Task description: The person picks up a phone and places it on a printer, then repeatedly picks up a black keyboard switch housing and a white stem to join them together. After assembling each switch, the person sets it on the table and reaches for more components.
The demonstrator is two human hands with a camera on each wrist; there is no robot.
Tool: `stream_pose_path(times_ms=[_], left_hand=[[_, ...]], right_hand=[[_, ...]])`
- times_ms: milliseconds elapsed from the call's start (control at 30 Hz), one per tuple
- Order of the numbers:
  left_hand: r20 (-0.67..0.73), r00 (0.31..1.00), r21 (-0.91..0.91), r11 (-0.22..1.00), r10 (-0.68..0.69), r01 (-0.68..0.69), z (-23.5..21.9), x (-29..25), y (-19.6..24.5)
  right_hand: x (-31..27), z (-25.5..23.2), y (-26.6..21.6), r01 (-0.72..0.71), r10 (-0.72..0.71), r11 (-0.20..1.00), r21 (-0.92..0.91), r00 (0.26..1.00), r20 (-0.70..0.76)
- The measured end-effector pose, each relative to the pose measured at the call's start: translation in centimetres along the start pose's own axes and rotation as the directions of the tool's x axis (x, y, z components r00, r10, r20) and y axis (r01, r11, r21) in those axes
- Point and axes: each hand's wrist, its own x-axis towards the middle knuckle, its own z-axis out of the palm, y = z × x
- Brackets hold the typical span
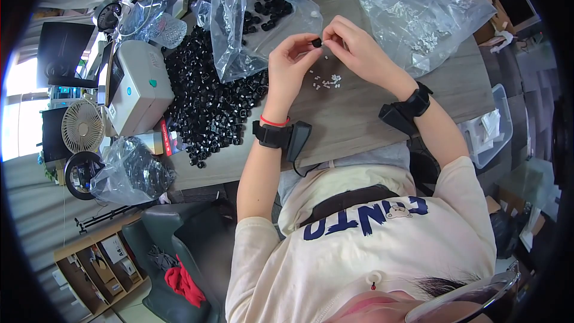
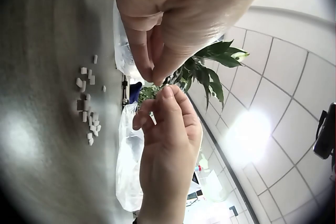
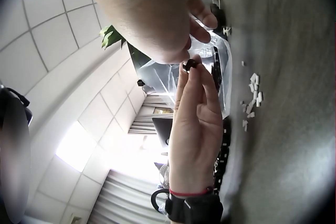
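Between thumb and fingers the left hand (image 1: 290, 64) pinches a small black piece (image 1: 316, 42), held above the table. The right hand (image 1: 357, 51) has its thumb and fingertips together right beside that piece; whether something tiny sits between them cannot be made out. In the right wrist view the black piece (image 3: 189, 65) shows at the left hand's (image 3: 195, 124) fingertips, touching or nearly touching the right hand (image 3: 142, 14). Small white pieces (image 1: 326, 82) lie scattered on the table below the hands.
A large heap of black pieces (image 1: 209, 101) covers the table's left part. Behind it stands an open plastic bag (image 1: 230, 42) with more black pieces. Another bag (image 1: 424, 24) with white pieces lies at the back right. A white machine (image 1: 140, 87) stands at the left.
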Motion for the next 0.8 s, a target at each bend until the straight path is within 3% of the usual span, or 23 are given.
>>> stream_pose_path(times_ms=[500, 800], left_hand=[[0.0, 0.999, 0.079, 0.996, 0.034, -0.034, 0.05, -0.07, -0.06], [-0.044, 0.995, 0.164, 0.983, 0.094, -0.086, 0.11, -0.16, -0.15]], right_hand=[[-0.09, -0.1, -0.26, 0.025, -0.025, 1.0, -0.004, 1.0, 0.013], [-0.01, -0.22, -0.15, -0.057, 0.054, 0.997, 0.053, 0.997, 0.058]])
